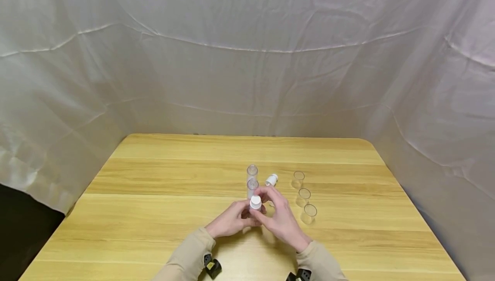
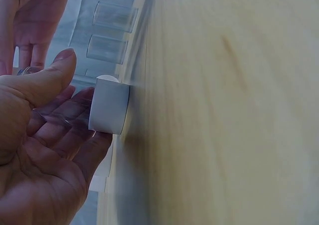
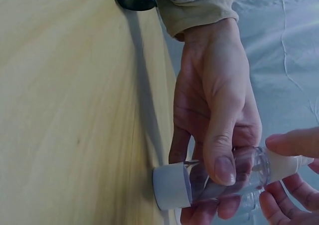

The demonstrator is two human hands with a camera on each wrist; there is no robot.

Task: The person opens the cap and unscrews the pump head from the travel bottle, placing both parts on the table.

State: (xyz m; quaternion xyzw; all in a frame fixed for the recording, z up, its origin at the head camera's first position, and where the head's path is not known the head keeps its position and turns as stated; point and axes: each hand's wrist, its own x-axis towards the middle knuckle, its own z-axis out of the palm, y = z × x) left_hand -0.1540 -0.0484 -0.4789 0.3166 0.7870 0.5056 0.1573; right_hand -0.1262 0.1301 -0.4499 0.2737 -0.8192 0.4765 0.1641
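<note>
Upright over the table is a clear bottle [image 3: 244, 172] with a white base [image 2: 109, 106] and a white pump top [image 1: 255, 201]. My left hand [image 1: 233, 218] grips its clear body from the left, thumb [image 3: 223, 170] on one side and fingers behind. From the right, my right hand [image 1: 280, 216] pinches the white top between thumb and fingers. In the left wrist view, the base is close over or at the wood, and the top is out of the picture. Just beyond the hands stand two more clear bottles [image 1: 252, 171], the nearer one partly covered by the right fingers.
A white pump piece [image 1: 272, 180] lies behind the right hand, with a small white bit showing beside that hand. Three clear cylindrical caps [image 1: 303, 197] stand in a row to the right. The wooden table [image 1: 154, 178] is bordered by grey cloth [image 1: 247, 87].
</note>
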